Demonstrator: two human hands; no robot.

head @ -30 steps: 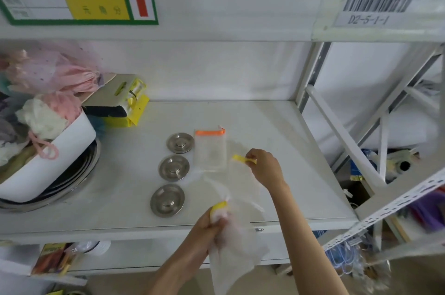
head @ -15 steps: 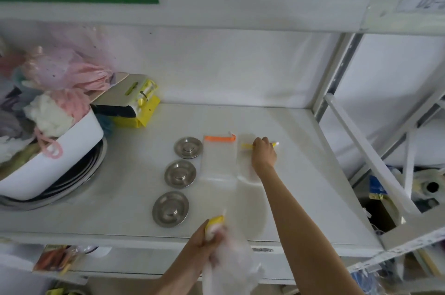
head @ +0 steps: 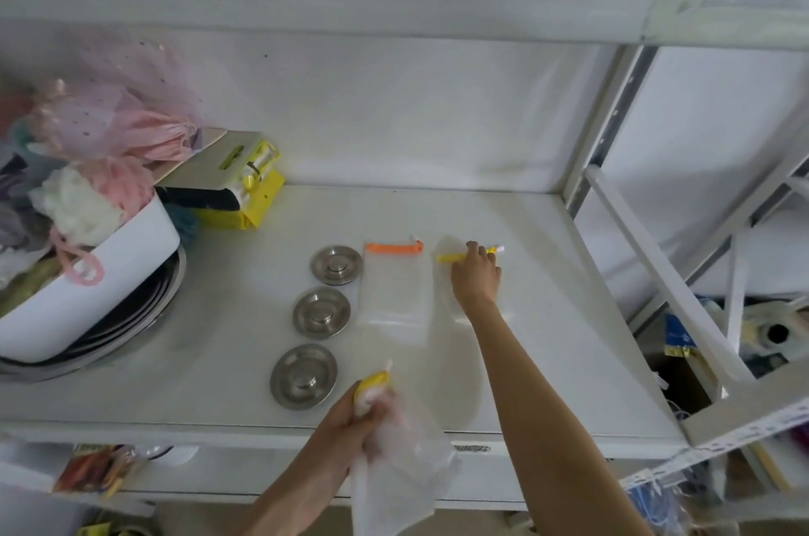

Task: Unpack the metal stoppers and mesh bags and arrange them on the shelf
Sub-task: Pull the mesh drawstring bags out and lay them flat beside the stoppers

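Three round metal stoppers [head: 336,265] [head: 321,312] [head: 304,376] lie in a column on the white shelf [head: 569,360]. Right of them lies a flat mesh bag with an orange zip [head: 394,286]. Beside that, a mesh bag with a yellow zip [head: 448,268] rests on the shelf under my right hand [head: 476,277], whose fingers press on its top edge. My left hand [head: 359,417] sits at the shelf's front edge, shut on a bunch of white mesh bags [head: 398,470] with a yellow zip end sticking up.
A white tub [head: 109,273] of pink and white bath puffs stands at the left on stacked metal pans. Yellow packaged goods [head: 245,194] lie behind it. A white shelf upright and diagonal brace [head: 656,273] bound the right side.
My right hand carried the yellow-zip bag away from the bunch and laid it flat beside the orange-zip bag. My left hand stayed at the front edge with the bunch.
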